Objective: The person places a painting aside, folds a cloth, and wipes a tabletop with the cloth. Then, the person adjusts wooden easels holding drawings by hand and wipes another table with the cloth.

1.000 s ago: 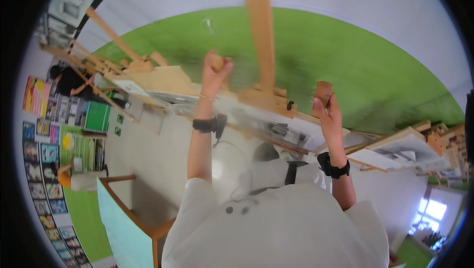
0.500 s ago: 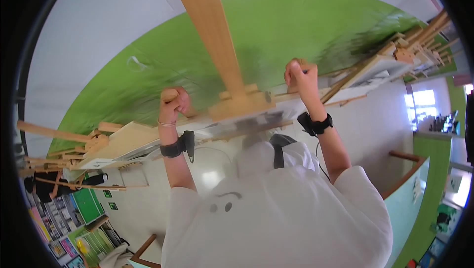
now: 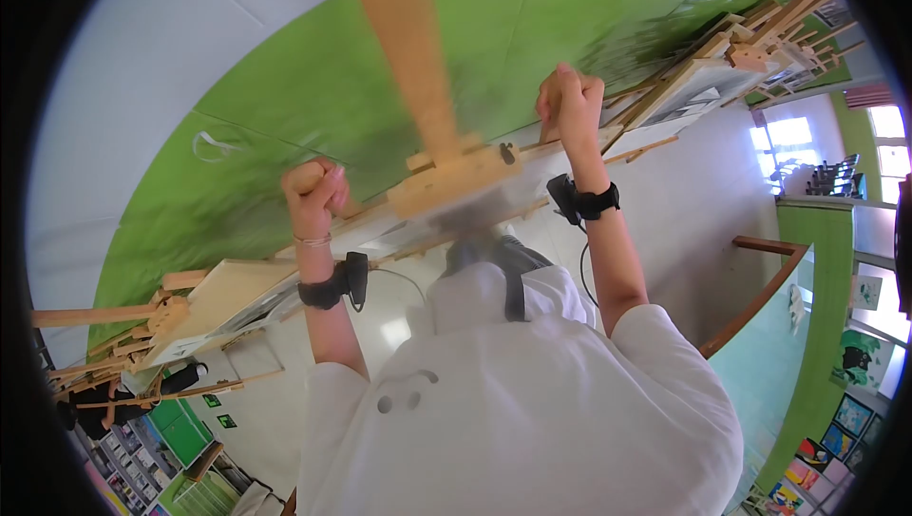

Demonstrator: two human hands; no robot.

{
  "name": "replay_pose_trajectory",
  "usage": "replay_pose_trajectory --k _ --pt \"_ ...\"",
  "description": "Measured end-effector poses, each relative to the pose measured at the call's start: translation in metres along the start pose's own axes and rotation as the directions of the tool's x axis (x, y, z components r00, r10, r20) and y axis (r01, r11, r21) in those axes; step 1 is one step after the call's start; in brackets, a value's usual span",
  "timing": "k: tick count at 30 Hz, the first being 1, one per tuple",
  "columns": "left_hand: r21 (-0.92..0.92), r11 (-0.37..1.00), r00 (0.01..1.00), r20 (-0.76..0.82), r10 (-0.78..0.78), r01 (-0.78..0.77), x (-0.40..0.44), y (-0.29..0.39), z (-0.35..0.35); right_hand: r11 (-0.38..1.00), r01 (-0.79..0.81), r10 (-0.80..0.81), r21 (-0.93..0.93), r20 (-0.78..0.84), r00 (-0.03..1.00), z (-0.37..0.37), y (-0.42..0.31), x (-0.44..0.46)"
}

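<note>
At the left of the head view my left hand (image 3: pixel 313 195) is closed in a fist, with a narrow tan piece showing beside its fingers. My right hand (image 3: pixel 570 105), higher up and further right, is also closed, its thumb folded over the fingers. What either fist holds is hidden. Between the hands stands a wooden easel (image 3: pixel 454 183) with a dark knob on its crosspiece. A pale drawing board (image 3: pixel 513 200) rests below that crosspiece, partly blurred. Black straps with small devices are on both wrists.
Other easels carry boards, one drawing board (image 3: pixel 228 302) at left and one drawing (image 3: pixel 698 98) at upper right. A glass-topped table (image 3: pixel 760 364) with a brown edge stands at right. A person in black (image 3: pixel 109 407) is at lower left.
Both hands have closed since the earliest frame, where a round tan thing and a flat brown piece showed in them. The view has swung right, bringing the glass-topped table in at right.
</note>
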State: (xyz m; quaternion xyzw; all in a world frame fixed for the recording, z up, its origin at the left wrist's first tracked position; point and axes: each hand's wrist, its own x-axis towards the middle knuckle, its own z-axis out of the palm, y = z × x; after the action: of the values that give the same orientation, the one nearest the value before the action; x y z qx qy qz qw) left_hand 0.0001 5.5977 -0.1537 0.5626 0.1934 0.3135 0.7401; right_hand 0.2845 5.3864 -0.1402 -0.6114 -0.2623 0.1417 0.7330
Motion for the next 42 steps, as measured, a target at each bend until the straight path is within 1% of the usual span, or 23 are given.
replay_pose_trajectory --k 2,5,8,11,13,16,19,22,26,28,32,34,37,38,40,41,42 --pt "0.013 1.0 1.0 0.006 0.008 -0.008 0.007 -0.002 0.011 1.0 0.011 -0.011 0.002 -0.002 1.0 -0.012 0.003 0.008" --pt "0.015 1.0 0.999 0.038 0.025 -0.026 0.015 -0.006 0.029 0.999 -0.029 0.029 0.028 0.005 1.0 -0.025 -0.002 0.017" --pt "0.03 0.999 0.999 0.044 0.031 -0.032 0.017 -0.008 0.036 0.997 -0.033 0.036 0.075 -0.04 0.999 -0.029 -0.003 0.021" --pt "0.045 0.997 0.996 0.061 0.058 -0.061 0.02 -0.013 0.049 1.0 0.004 -0.003 -0.015 0.021 1.0 -0.047 -0.002 0.029" --pt "0.055 0.993 0.991 0.095 0.095 -0.1 0.025 -0.013 0.061 1.0 0.008 -0.008 -0.028 0.014 1.0 -0.057 -0.003 0.035" --pt "0.055 0.993 0.991 0.095 0.098 -0.104 0.032 -0.017 0.075 0.999 0.004 -0.003 -0.046 0.009 1.0 -0.07 -0.004 0.04" --pt "0.032 0.999 0.998 0.053 0.029 -0.031 0.036 -0.02 0.085 1.0 -0.014 0.014 -0.026 -0.003 1.0 -0.08 -0.004 0.042" --pt "0.018 0.998 0.995 0.079 0.055 -0.056 0.041 -0.024 0.09 1.0 -0.003 0.003 -0.01 -0.008 1.0 -0.086 -0.004 0.046" --pt "0.004 1.0 0.997 0.074 0.028 -0.028 0.045 -0.025 0.09 0.999 -0.006 0.01 0.051 -0.061 0.998 -0.082 -0.002 0.048" --pt "-0.005 1.0 0.997 0.079 0.025 -0.024 0.044 -0.027 0.089 0.998 -0.002 0.005 0.059 -0.044 0.999 -0.084 0.0 0.049" --pt "-0.003 1.0 1.0 0.02 0.002 -0.002 0.04 -0.026 0.09 0.998 -0.003 0.005 0.059 -0.032 0.999 -0.084 -0.002 0.045" --pt "-0.014 1.0 1.0 0.016 0.014 -0.014 0.04 -0.029 0.09 0.999 -0.005 0.003 0.035 0.045 0.999 -0.089 -0.003 0.046" --pt "0.037 0.998 0.997 0.063 0.047 -0.049 0.042 -0.038 0.077 0.998 0.021 -0.012 -0.054 0.149 0.989 -0.099 -0.001 0.049" --pt "0.135 0.986 0.994 0.062 0.086 -0.094 0.042 -0.04 0.074 0.995 0.035 -0.018 -0.089 0.187 0.982 -0.102 0.0 0.051" --pt "0.338 0.925 0.985 0.056 0.166 -0.175 0.036 -0.039 0.066 0.993 0.066 -0.052 -0.103 0.132 0.99 -0.102 0.001 0.049" --pt "0.312 0.928 0.978 0.041 0.202 -0.205 0.028 -0.033 0.069 0.992 0.079 -0.068 -0.103 0.112 0.991 -0.101 0.001 0.048" --pt "0.288 0.928 0.97 0.025 0.24 -0.237 0.021 -0.028 0.076 0.973 0.146 -0.119 -0.18 0.149 0.982 -0.107 0.002 0.048"
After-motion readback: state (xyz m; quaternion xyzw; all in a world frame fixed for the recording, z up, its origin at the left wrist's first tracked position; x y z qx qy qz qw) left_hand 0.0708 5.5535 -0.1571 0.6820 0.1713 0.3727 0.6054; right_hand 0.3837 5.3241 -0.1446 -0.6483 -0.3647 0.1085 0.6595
